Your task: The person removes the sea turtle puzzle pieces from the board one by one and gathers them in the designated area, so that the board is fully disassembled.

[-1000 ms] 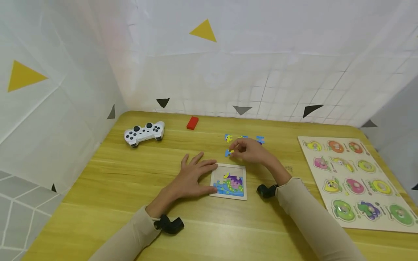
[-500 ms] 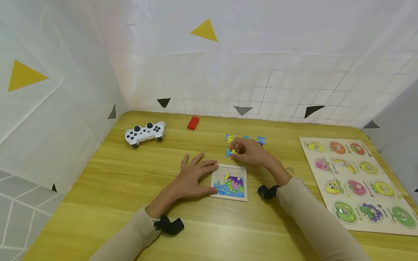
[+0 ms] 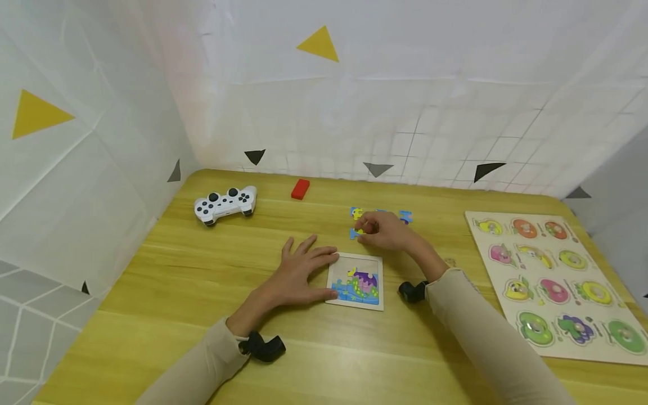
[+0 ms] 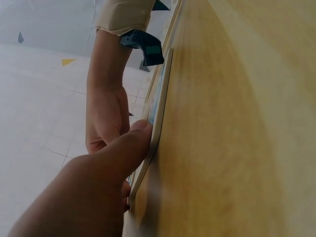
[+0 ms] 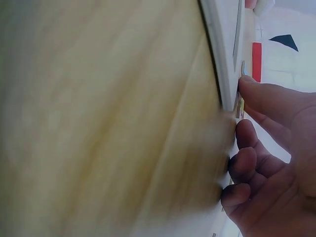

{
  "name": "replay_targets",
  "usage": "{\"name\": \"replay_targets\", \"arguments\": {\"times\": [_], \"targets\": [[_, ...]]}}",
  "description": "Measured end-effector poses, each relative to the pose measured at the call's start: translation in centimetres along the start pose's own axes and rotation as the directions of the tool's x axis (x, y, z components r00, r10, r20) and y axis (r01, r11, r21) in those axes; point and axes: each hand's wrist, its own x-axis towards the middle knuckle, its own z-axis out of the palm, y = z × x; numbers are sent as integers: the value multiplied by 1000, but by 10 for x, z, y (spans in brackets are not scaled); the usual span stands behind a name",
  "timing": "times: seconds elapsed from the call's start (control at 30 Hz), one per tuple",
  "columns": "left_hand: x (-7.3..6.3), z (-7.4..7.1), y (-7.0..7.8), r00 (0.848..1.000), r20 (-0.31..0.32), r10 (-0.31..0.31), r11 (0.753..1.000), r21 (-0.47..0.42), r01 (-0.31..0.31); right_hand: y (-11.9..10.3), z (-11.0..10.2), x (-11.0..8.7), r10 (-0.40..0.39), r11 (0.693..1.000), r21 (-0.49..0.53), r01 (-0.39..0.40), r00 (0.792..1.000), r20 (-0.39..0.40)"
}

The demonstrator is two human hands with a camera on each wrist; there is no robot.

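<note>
In the head view my left hand [image 3: 295,277] lies spread at the left side of a small square puzzle board [image 3: 356,307], its thumb [image 4: 140,129] pressing on the frame in the left wrist view. The lower part of the board holds joined pieces with a purple, pink and blue picture. Just beyond the board's far edge, my right hand [image 3: 387,230] pinches a blue and yellow puzzle piece [image 3: 353,234] at the table surface between thumb and forefinger. Its other fingers [image 5: 243,164] are curled in. Loose pieces lie behind it, a blue and yellow one [image 3: 356,212] and a blue one [image 3: 405,216], with another partly hidden by the hand.
A white game controller [image 3: 225,206] sits at the back left of the wooden table [image 3: 243,247]. Near the back edge lies a red block [image 3: 300,189]. To the right is a large fruit peg board [image 3: 547,302]. White sheeting [image 3: 354,118] rises behind the table.
The piece at my right fingertips has shifted and turned slightly, with the hand nearly in place. My left hand stays on the board. The head view has moved a little.
</note>
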Motion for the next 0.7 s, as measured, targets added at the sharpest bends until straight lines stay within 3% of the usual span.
{"name": "replay_targets", "arguments": {"times": [0.5, 0.7], "targets": [[1, 1, 0, 1000, 0, 1, 1000, -7, -1, 3, -1, -4, 9, 996, 93, -4, 999, -52], [1, -1, 2, 1000, 1, 1, 1000, -5, -1, 2, 1, -7, 36, 999, 40, -35, 998, -44]]}}
